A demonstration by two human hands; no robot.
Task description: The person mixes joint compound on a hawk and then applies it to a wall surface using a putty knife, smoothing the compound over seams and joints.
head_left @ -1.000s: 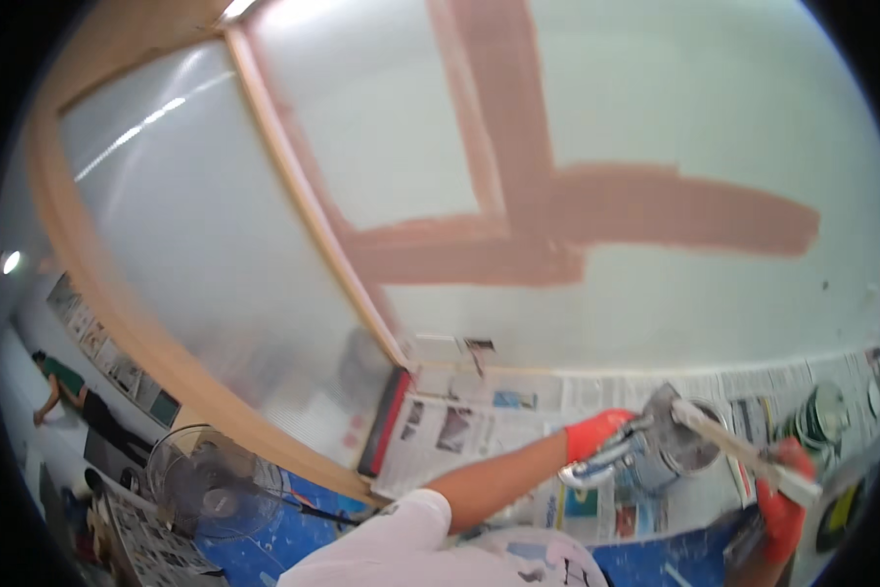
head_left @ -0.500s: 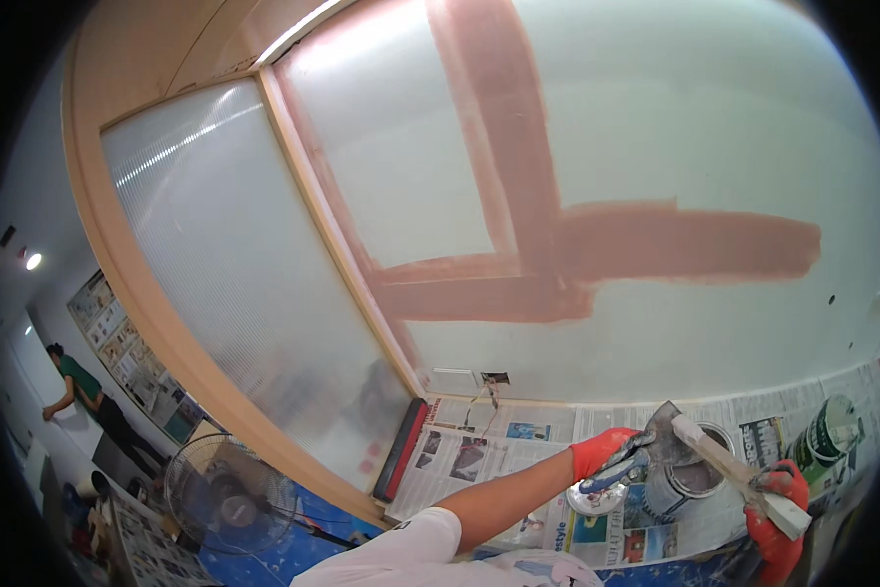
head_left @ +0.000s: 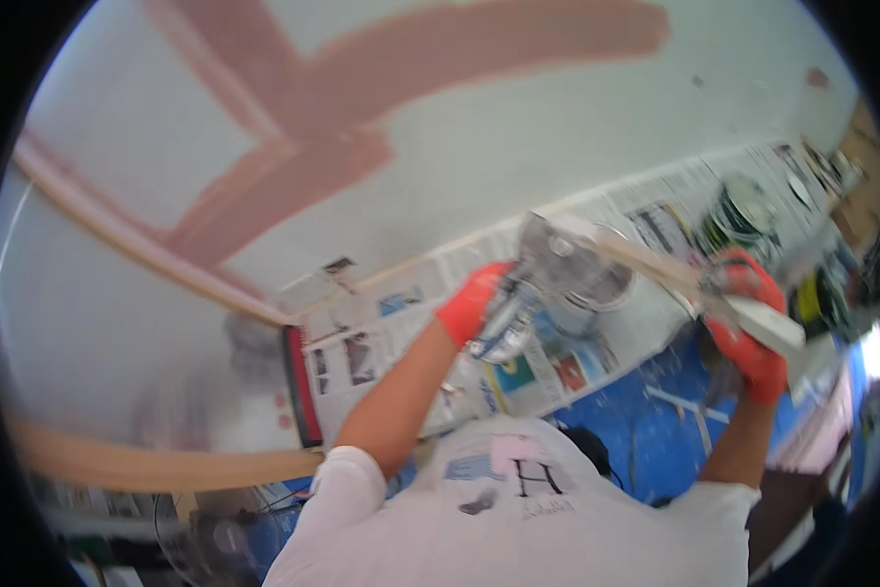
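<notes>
My left hand [head_left: 481, 301], in a red-orange glove with a stained grey palm, is closed at the lower edge of a wide grey putty knife [head_left: 536, 247]; blur hides the exact grip. The putty knife is held above an open metal can [head_left: 579, 315]. In my right hand [head_left: 750, 318], also gloved, are a pale wooden stick [head_left: 655, 266] and a piece with a white end [head_left: 770, 326]; I cannot tell whether they are one tool. The stick's whitish tip [head_left: 574, 230] touches or overlaps the blade. A shiny round lid [head_left: 503, 344] lies beneath my left hand.
Newspaper [head_left: 401, 338] covers the ledge along the pale wall [head_left: 518, 137], which carries broad reddish-brown patches [head_left: 459, 54]. A green can [head_left: 738, 210] stands at the right. Blue sheeting [head_left: 645, 411] lies below. A wood-framed translucent panel [head_left: 97, 323] rises at left, beside a red-and-black strip [head_left: 301, 386].
My view has turned down and to the right, bringing my shirt and the blue sheeting into sight. Both hands still hold their tools over the can. The distant person has left view.
</notes>
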